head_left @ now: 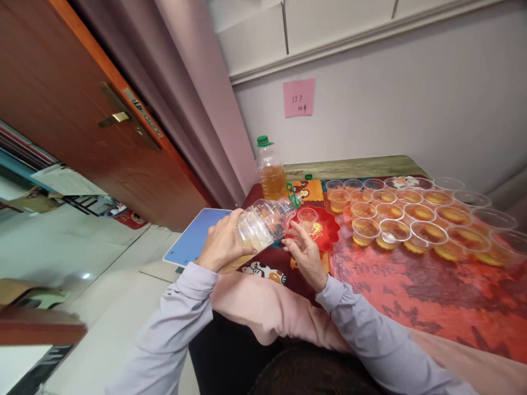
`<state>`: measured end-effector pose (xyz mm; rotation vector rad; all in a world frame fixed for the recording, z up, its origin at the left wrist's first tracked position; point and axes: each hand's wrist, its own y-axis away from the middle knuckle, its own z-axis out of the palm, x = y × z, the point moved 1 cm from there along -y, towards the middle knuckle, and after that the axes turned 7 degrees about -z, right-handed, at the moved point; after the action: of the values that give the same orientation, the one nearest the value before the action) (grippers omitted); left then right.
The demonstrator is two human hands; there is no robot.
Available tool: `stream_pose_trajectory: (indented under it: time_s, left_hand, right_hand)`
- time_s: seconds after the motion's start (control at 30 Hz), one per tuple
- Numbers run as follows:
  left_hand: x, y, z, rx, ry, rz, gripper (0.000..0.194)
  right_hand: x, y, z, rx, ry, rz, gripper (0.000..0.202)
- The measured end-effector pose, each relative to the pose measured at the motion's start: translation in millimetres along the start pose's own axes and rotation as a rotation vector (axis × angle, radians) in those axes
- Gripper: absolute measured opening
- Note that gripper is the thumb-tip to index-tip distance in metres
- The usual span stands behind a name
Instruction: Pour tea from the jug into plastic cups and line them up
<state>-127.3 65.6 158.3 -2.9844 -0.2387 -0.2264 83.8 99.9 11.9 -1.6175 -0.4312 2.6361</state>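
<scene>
My left hand (225, 240) is wrapped around a large clear plastic bottle (263, 222). The bottle lies tilted, its neck with a green ring handle (293, 195) pointing right, and some pale liquid shows in its lower part. Beside the neck is a red scalloped dish (332, 236) with a small clear plastic cup (307, 215) in it. My right hand (305, 252) is at the near edge of the dish, fingers apart and slightly bent, with nothing visible in them. Whether its fingertips touch the bottle or dish, I cannot tell.
Several clear cups of amber liquid (394, 233) stand in rows on the red-covered table (382, 285). A green-capped bottle of amber liquid (272, 178) stands upright behind. A loose green cap (308, 177) lies near the wall. A blue board (193, 236) is at the left.
</scene>
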Motion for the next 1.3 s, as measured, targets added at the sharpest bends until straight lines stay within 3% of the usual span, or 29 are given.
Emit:
stream_pose_trajectory:
  time_s: [0.3,0.6,1.3]
  left_hand:
    - [5.4,-15.8,-9.2,0.007,-0.128,0.090,0.103]
    - [17.5,-23.6,-21.9,-0.043,-0.203,0.107,0.103]
    - [40.0,-26.4,-40.4,-0.117,-0.322,0.040,0.101]
  right_hand:
    - [7.0,5.1,6.0,-0.002,-0.068,0.033,0.084]
    - [-0.7,4.1,6.0,-0.054,-0.104,0.053,0.083]
    - [-2.4,2.9,6.5,-0.041,-0.143,0.104,0.083]
